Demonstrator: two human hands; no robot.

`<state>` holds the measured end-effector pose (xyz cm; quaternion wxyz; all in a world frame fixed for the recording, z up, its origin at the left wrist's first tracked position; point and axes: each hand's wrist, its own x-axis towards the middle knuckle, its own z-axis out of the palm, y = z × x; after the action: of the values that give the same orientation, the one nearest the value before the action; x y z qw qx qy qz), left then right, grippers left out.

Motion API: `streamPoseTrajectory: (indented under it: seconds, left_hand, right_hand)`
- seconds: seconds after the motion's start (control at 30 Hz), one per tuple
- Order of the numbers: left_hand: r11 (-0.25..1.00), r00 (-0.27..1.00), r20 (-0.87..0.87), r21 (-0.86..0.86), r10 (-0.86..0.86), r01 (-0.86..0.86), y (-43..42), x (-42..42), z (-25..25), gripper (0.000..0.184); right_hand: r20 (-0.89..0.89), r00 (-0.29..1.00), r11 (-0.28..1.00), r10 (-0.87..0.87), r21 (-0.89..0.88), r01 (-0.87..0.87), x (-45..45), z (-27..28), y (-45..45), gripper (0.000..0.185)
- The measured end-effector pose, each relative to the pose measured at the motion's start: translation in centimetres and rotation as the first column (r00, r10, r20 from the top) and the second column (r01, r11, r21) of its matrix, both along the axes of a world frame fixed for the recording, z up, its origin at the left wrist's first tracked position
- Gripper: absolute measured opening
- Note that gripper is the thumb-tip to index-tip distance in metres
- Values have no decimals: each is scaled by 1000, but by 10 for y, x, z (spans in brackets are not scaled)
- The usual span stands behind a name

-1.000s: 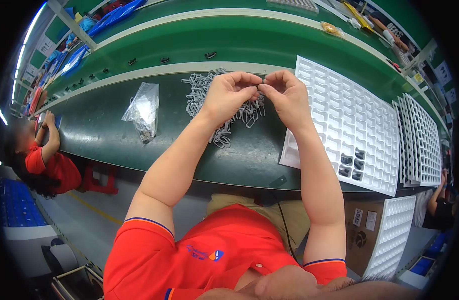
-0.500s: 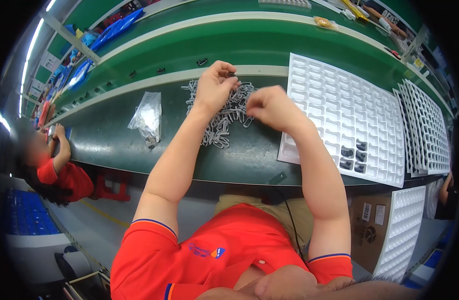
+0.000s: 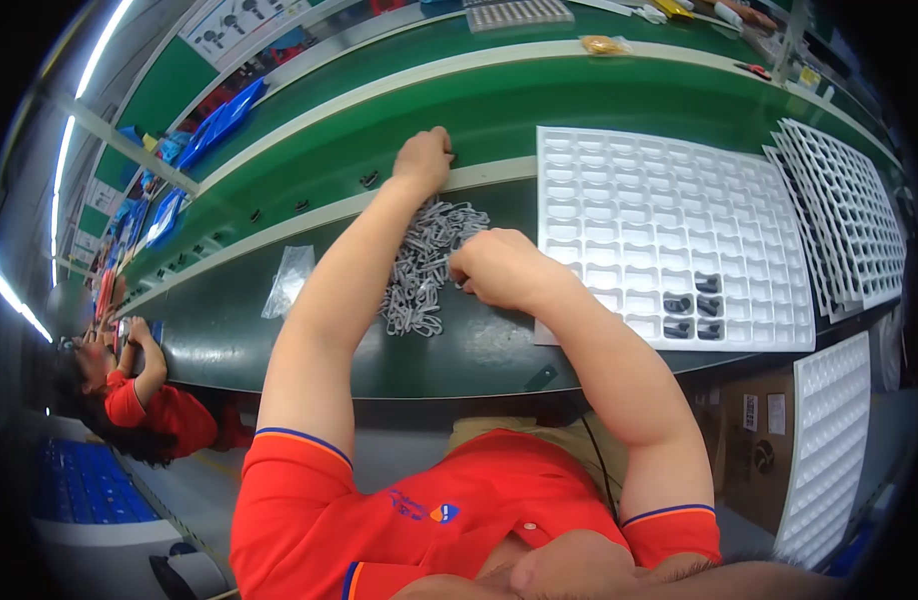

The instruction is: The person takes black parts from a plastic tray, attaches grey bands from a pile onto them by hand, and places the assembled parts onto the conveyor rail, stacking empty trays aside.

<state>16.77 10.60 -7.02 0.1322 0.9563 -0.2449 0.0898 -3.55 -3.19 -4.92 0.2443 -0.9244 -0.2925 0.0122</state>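
Note:
My left hand [image 3: 425,162] is over the green belt's near edge, its fingers curled down around a small black part [image 3: 453,159], mostly hidden by the hand. My right hand [image 3: 497,268] is at the right side of a pile of grey oblong loops [image 3: 419,265]. Its fingers are bent together and point down; anything between them is hidden. Right of that hand lies a white moulded tray [image 3: 609,225] with rows of pockets. Several black parts [image 3: 708,306] sit in pockets near its front.
More black parts [image 3: 369,179] lie along the green belt [image 3: 329,130]. A clear plastic bag [image 3: 291,280] rests left of the pile. Stacked white trays [image 3: 849,215] stand at the right, above a cardboard box [image 3: 759,450]. Another person [image 3: 149,400] works at the far left.
My left hand has moved from above the pile to the belt's edge. My right hand has come down and closer to the loops. The camera view has shifted.

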Motion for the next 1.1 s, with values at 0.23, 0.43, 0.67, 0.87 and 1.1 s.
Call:
streamPoseTrajectory:
  seconds: [0.23, 0.43, 0.67, 0.87, 1.1]
  left_hand:
    - [992, 990, 82, -30, -119, 121, -48, -35, 33, 28]
    - [617, 561, -261, -262, -785, 742, -168, -169, 80, 21]
    - [490, 469, -315, 14, -825, 871, -224, -242, 52, 14]
    - [500, 475, -260, -40, -841, 865, -216, -247, 40, 16]
    - [509, 524, -69, -369, -849, 777, -200, -234, 48, 14]
  right_hand:
    - [-29, 999, 995, -15, -103, 12, 3, -12, 7, 11]
    - [280, 960, 965, -25, 257, -49, 3, -47, 16, 16]
    - [-100, 993, 989, 60, 137, -46, -10, -4, -5, 22]
    - [-118, 987, 952, 110, 299, -71, -10, 2, 0, 24]
    - [131, 991, 737, -35, 673, -63, 9, -31, 27, 22]
